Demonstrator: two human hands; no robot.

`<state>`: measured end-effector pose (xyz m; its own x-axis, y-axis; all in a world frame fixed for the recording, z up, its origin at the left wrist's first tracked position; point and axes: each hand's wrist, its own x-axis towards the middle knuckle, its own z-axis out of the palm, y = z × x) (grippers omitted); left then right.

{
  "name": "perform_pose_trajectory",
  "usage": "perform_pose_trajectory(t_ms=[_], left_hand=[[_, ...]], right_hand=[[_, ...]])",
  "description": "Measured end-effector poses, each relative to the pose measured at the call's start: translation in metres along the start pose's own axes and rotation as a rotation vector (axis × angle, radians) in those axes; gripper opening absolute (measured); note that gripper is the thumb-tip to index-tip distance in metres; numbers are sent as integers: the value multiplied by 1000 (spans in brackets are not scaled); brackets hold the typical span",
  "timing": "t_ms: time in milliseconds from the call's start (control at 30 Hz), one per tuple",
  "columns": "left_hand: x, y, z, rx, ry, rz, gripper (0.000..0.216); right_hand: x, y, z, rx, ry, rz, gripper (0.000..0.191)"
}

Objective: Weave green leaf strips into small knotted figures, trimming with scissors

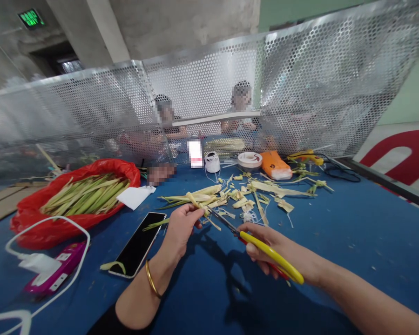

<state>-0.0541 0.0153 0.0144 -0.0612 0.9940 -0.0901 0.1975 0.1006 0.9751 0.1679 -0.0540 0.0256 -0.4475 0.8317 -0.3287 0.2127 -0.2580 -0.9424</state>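
Note:
Between the fingertips of my left hand (182, 228) is a pale yellow-green strip of corn husk (193, 200), its ends sticking out past the thumb. My right hand (270, 246) grips scissors (272, 256) with yellow and red handles. The blades point left, and their tips lie at the husk beside my left thumb; whether they touch it I cannot tell. Beyond my hands, cut husk scraps (242, 200) and a tangle of white thread (249, 217) lie scattered over the blue table (335, 260).
A red plastic bag (31, 232) full of husks stands left, near a phone (139, 246) and a purple power strip (61, 270) with a white cable. Behind are a thread spool (212, 163), a tape roll (250, 160), an orange pack (275, 164) and a perforated metal screen (202, 79); people sit beyond it.

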Motion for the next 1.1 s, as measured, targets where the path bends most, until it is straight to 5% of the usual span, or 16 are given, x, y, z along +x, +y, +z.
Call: perform_pose_trajectory(t_ms=[533,1100], left_hand=[[-8,-8,11,-162,-178,-133,24],[-8,-6,13,-200,-159,-169,20]], right_hand=[[10,12,2,127,47,45,36],[17,21,5,176,39,-6,32]])
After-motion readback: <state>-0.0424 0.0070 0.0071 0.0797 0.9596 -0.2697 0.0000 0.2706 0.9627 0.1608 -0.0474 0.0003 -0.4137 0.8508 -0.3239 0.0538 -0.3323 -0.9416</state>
